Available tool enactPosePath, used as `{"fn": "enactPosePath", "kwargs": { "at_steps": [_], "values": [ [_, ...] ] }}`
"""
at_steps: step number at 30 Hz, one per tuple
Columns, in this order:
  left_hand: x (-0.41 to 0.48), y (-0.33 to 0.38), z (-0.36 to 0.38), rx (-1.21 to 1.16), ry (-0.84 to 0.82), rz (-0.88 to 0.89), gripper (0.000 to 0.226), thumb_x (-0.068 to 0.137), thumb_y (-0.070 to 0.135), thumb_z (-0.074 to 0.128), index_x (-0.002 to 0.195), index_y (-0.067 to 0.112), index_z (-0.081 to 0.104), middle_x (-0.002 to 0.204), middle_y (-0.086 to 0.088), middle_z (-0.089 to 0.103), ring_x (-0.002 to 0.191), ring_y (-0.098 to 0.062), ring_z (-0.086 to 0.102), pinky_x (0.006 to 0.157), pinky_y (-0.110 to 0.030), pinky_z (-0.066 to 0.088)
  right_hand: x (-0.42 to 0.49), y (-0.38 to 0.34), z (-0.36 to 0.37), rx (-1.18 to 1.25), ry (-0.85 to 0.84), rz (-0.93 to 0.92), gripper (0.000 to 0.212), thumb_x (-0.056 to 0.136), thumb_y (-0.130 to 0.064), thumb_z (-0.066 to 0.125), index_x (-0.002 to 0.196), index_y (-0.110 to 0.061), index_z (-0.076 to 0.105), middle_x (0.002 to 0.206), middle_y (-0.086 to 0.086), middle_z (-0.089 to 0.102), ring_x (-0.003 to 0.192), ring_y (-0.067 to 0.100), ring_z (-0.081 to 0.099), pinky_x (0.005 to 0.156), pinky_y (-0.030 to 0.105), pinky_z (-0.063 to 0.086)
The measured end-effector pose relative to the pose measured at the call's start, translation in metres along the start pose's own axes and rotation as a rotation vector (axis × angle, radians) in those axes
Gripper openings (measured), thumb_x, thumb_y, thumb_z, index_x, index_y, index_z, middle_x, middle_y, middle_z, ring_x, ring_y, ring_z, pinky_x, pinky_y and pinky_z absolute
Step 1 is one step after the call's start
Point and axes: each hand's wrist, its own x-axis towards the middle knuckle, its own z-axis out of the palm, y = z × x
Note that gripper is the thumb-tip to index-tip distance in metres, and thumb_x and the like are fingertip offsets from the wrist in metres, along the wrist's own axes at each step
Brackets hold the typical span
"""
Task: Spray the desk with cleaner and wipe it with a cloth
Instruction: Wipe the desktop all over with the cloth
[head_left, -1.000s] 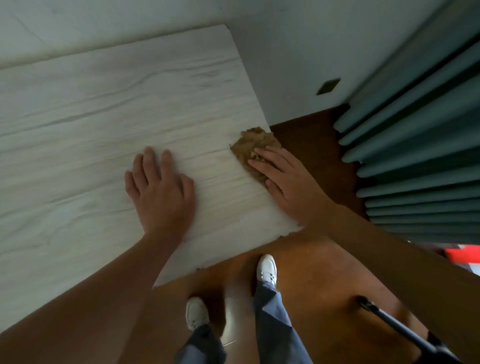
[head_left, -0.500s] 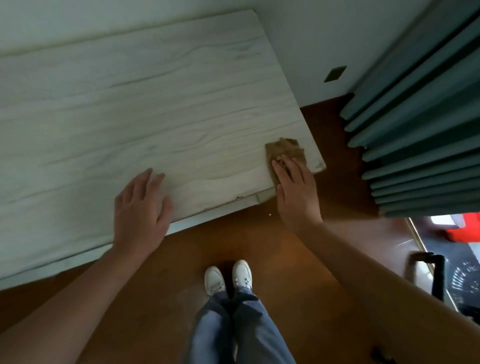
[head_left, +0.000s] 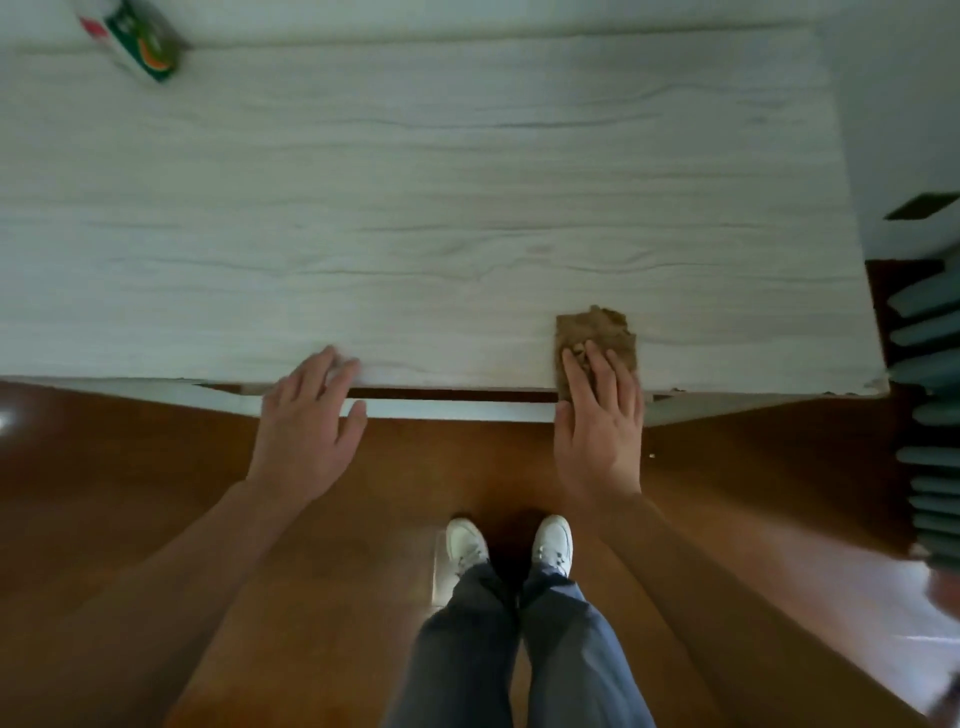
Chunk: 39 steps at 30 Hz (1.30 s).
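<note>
A pale wood-grain desk (head_left: 415, 208) fills the upper half of the head view. A brown cloth (head_left: 597, 332) lies at the desk's near edge, right of centre. My right hand (head_left: 597, 431) presses flat on the cloth's near part, fingers together, palm hanging over the edge. My left hand (head_left: 306, 431) is open with fingers spread; its fingertips touch the desk's near edge left of centre. A white and green cleaner bottle (head_left: 140, 41) lies or stands at the far left corner, partly cut off by the frame.
Brown wooden floor (head_left: 156, 519) runs below the desk edge. My white shoes (head_left: 511, 545) and blue trousers stand close to the desk. Teal pleated curtains (head_left: 930, 389) hang at the right. A white wall (head_left: 904, 104) with a dark socket borders the desk's right end.
Both hands have slid back to the desk's near edge. The cloth moved with my right hand from the right edge toward the near edge. The view turned, bringing the bottle into sight.
</note>
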Motion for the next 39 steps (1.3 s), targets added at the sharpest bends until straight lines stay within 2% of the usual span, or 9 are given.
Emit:
{"fn": "enactPosePath", "kwargs": {
  "at_steps": [3,7,11,16,22,26,32,39],
  "values": [
    [0.002,-0.005,-0.004,-0.043,0.028,0.017,0.046,0.104,0.039,0.043,0.144,0.019,0.052,0.159,-0.008,0.043,0.147,-0.029,0.040,0.116,-0.051,0.037,-0.001,-0.027,0.011,0.007,0.005,0.004,0.054,0.100,-0.025,0.046,0.153,-0.024,0.035,0.161,0.002,0.030,0.151,0.023,0.015,0.124,0.043,0.002],
    [0.006,-0.045,-0.009,-0.124,0.109,0.035,0.043,0.105,0.037,0.041,0.138,0.015,0.057,0.151,-0.010,0.051,0.140,-0.029,0.047,0.110,-0.048,0.043,-0.002,-0.061,0.024,-0.018,0.008,0.015,0.055,0.100,-0.024,0.049,0.153,-0.022,0.035,0.160,0.004,0.031,0.149,0.025,0.016,0.125,0.046,0.008],
    [0.018,-0.119,-0.016,-0.121,0.116,0.022,0.044,0.105,0.036,0.040,0.140,0.013,0.055,0.152,-0.012,0.049,0.140,-0.032,0.046,0.110,-0.052,0.043,-0.001,-0.102,0.043,-0.037,0.037,0.048,0.054,0.100,-0.025,0.048,0.152,-0.022,0.036,0.159,0.005,0.032,0.149,0.027,0.019,0.123,0.051,0.016],
    [0.022,-0.232,-0.026,-0.071,0.116,0.003,0.042,0.104,0.031,0.050,0.140,0.009,0.053,0.151,-0.015,0.048,0.141,-0.036,0.044,0.110,-0.057,0.040,-0.005,-0.192,0.081,-0.034,0.042,0.070,0.053,0.101,-0.027,0.046,0.153,-0.022,0.036,0.160,0.005,0.031,0.150,0.027,0.018,0.124,0.050,0.015],
    [0.009,-0.352,-0.037,-0.050,0.130,-0.025,0.051,0.100,0.038,0.040,0.136,0.006,0.056,0.145,-0.018,0.052,0.135,-0.040,0.049,0.103,-0.058,0.045,-0.010,-0.308,0.126,-0.011,0.009,0.046,0.054,0.100,-0.028,0.047,0.152,-0.022,0.036,0.160,0.004,0.030,0.150,0.025,0.017,0.125,0.047,0.011],
    [0.003,-0.404,-0.035,-0.071,0.129,-0.014,0.053,0.100,0.039,0.037,0.139,0.008,0.055,0.148,-0.017,0.051,0.137,-0.036,0.048,0.107,-0.054,0.044,-0.014,-0.377,0.153,-0.006,-0.040,-0.038,0.052,0.101,-0.030,0.043,0.152,-0.022,0.036,0.160,0.003,0.030,0.150,0.025,0.017,0.124,0.050,0.015],
    [0.001,-0.414,-0.026,-0.101,0.120,0.038,0.056,0.102,0.042,0.035,0.146,0.012,0.049,0.157,-0.012,0.044,0.147,-0.031,0.040,0.116,-0.048,0.035,-0.023,-0.458,0.184,-0.002,-0.160,-0.246,0.055,0.101,-0.032,0.042,0.154,-0.024,0.032,0.163,0.001,0.025,0.153,0.021,0.009,0.126,0.042,0.000],
    [0.001,-0.412,-0.024,-0.126,0.113,0.004,0.053,0.101,0.041,0.039,0.146,0.014,0.048,0.158,-0.011,0.042,0.148,-0.029,0.037,0.118,-0.046,0.032,-0.018,-0.460,0.186,-0.046,-0.178,-0.316,0.058,0.097,-0.028,0.047,0.153,-0.023,0.033,0.162,0.003,0.028,0.152,0.022,0.013,0.126,0.041,-0.003]
  ]
}}
